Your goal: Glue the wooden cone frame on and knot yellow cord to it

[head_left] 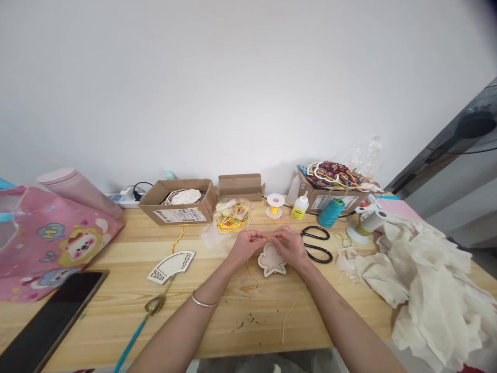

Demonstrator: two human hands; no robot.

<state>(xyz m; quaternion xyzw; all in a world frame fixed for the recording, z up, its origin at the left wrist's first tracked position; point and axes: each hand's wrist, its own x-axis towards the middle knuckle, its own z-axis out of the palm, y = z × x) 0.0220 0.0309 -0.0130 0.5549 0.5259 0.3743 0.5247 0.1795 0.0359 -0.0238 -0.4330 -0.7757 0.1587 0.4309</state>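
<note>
My left hand (248,245) and my right hand (289,247) meet over the table, fingertips pinched close together on a yellow cord (287,322). A small bit of the cord shows between the fingers, and a loose end trails down onto the wood near my right forearm. Just below the fingers is a pale wooden cutout (272,260) with a flower-like outline, partly covered by my right hand. Black-handled scissors (320,254) lie to the right of my right hand, their blades hidden behind it. Behind my hands sits a clear bag of yellow cords (233,217).
Along the wall stand a cardboard box (182,216), a yellow thread spool (274,206), a glue bottle (300,208), a teal thread cone (331,212) and a full box (334,199). Cream cloth (423,274) fills the right. Left are a fan-shaped cutout (171,268), a phone (54,321) and a pink bag (58,238).
</note>
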